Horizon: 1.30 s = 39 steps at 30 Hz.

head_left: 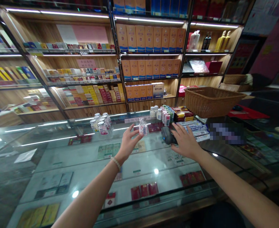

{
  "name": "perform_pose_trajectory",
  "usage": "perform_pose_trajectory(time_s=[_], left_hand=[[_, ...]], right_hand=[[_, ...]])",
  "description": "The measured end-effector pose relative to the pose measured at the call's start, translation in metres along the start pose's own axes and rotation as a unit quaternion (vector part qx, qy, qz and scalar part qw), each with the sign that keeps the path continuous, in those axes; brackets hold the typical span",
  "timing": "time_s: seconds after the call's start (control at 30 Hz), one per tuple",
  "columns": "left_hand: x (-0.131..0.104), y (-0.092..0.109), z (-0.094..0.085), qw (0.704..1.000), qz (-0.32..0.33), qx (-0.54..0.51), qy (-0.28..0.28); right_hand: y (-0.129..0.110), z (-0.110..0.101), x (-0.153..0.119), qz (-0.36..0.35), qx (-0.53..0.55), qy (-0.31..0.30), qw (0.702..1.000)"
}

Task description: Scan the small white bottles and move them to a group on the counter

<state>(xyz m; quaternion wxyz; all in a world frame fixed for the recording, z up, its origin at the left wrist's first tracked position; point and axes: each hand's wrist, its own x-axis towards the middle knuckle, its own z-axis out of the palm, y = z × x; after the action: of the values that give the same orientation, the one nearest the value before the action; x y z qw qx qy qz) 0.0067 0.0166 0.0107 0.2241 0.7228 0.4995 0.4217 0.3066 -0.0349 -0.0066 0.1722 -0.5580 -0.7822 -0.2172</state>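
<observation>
A small clear bottle with pale pink and white contents stands upright on the glass counter. My left hand, a beaded bracelet at its wrist, is at the bottle's left side. Its fingers are apart and the thumb tip overlaps the bottle's lower edge; no grip around it shows. To the right lies a dark handheld barcode scanner with a small blue light. Over its right end is my right hand, fingers spread and thumb apart; whether they touch the scanner I cannot tell.
Several similar bottles cluster at the left; more small bottles stand behind the scanner. A wicker basket and stacked packs are at the right. A dark cable runs along the counter. Shelves of boxes line the back.
</observation>
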Motion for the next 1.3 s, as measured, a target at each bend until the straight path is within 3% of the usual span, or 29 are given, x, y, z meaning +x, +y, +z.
perform_pose_trajectory(time_s=[0.4, 0.7, 0.87, 1.13, 1.3], left_hand=[[-0.004, 0.005, -0.001, 1.000, -0.011, -0.013, 0.002], [-0.004, 0.004, 0.000, 0.999, -0.011, -0.031, 0.011], [-0.004, 0.001, 0.002, 0.999, -0.014, -0.043, 0.024], [-0.003, 0.001, -0.001, 0.999, -0.004, -0.046, 0.019], [-0.003, 0.000, 0.000, 0.998, -0.009, -0.052, 0.034]], right_hand=[[0.010, 0.009, -0.005, -0.004, -0.012, 0.009, 1.000], [0.004, -0.003, 0.005, -0.017, -0.002, 0.074, 0.997], [-0.009, -0.008, 0.026, -0.036, 0.002, 0.081, 0.996], [-0.045, -0.027, 0.083, -0.082, 0.056, 0.112, 0.989], [-0.064, -0.015, 0.093, -0.103, 0.090, 0.118, 0.984]])
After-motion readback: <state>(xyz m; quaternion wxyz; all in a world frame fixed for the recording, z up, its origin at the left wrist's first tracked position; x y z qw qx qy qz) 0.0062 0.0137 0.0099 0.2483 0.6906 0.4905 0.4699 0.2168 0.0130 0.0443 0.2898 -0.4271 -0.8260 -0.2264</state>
